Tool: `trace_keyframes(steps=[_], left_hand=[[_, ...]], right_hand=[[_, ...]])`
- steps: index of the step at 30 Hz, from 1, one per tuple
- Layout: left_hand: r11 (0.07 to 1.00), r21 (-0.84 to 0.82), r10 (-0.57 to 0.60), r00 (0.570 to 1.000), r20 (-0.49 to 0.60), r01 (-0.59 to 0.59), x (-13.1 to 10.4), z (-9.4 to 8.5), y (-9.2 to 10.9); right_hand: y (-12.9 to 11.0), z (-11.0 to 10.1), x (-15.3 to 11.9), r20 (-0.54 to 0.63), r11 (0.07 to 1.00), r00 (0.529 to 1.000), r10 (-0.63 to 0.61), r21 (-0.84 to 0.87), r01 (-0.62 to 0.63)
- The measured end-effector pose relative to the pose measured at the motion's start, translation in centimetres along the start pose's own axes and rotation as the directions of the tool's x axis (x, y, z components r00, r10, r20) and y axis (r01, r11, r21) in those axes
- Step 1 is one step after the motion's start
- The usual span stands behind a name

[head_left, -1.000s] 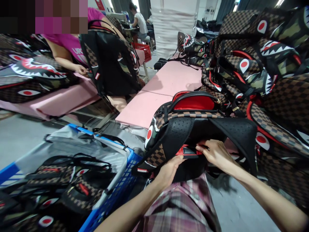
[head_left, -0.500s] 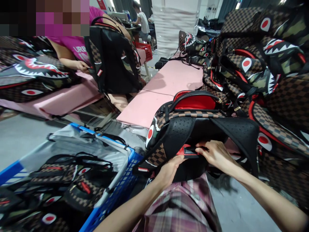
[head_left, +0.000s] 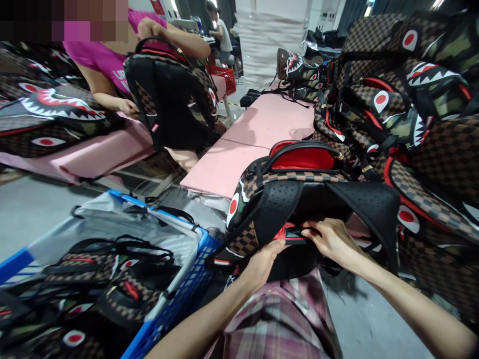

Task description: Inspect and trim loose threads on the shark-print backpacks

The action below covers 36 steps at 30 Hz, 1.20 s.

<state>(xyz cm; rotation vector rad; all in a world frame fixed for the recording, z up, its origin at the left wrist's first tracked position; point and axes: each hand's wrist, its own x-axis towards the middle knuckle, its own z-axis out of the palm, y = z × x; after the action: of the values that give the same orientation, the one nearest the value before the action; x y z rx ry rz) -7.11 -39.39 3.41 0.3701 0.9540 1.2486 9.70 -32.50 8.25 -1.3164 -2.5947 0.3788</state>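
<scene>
1. Far left of the hands, a pink counter (head_left: 93, 142) bears shark-mouthed bags (head_left: 48, 119) with red-and-white eyes.
2. Nearer, low to the left of the hands, a blue crate (head_left: 157, 214) with a translucent liner holds checkered bags (head_left: 125, 299) on the grey floor (head_left: 359, 309).
3. Beyond the crate, a co-worker (head_left: 108, 70) in a magenta top has one hand at the top of an upright black-backed bag (head_left: 174, 99).
4. Farther off, ahead and left of the hands, a person in white (head_left: 224, 35) sits near a red basket (head_left: 220, 80).
5. Straight beyond the hands, a second pink counter (head_left: 269, 117) stretches away, a seam across it and soft shadows on top. A tall white wrapped stack (head_left: 271, 40) stands past it.
6. The left hand (head_left: 264, 262) holds the lower edge of a red slot (head_left: 280, 233) in the backpack (head_left: 314, 197), which lies at that counter's near end, its red-lined top pocket gaping.
7. The right hand (head_left: 329, 239) is narrowed, fingertips pinching the black strip at the slot.
8. Right of the hands, a heap of checkered and camouflage bags (head_left: 396, 104) rises high.
</scene>
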Motion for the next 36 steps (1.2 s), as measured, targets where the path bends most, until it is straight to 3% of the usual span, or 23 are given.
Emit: trace_keyframes(steps=[8,15,20,27,34,36], left_hand=[[1.0,0.013,0.02,0.999,0.049,-0.021,-0.1,0.1,0.2],[1.0,0.015,0.018,0.999,0.03,-0.018,0.0,0.0,0.0],[1.0,-0.006,0.019,1.0,0.017,-0.019,0.1,0.0,0.1],[0.999,-0.022,0.028,0.999,0.019,-0.028,0.5,0.1,0.2],[1.0,-0.026,-0.005,0.999,-0.033,0.004,0.6,-0.3,0.0],[1.0,-0.011,-0.011,1.0,-0.029,0.011,0.5,-0.3,0.1]], right_hand=[[0.1,-0.1,0.3,0.004,0.999,1.0,0.006,0.033,-0.006],[0.2,0.0,0.5,-0.001,0.999,1.0,0.02,0.042,-0.02],[0.2,0.0,0.7,0.064,0.999,0.997,0.035,0.002,-0.036],[-0.6,-0.7,1.7,0.103,0.938,0.994,0.034,0.34,-0.067],[-3.1,1.4,3.7,0.174,0.947,0.981,0.085,0.292,-0.134],[-2.9,1.6,3.6,0.109,0.962,0.988,0.111,0.236,-0.134]])
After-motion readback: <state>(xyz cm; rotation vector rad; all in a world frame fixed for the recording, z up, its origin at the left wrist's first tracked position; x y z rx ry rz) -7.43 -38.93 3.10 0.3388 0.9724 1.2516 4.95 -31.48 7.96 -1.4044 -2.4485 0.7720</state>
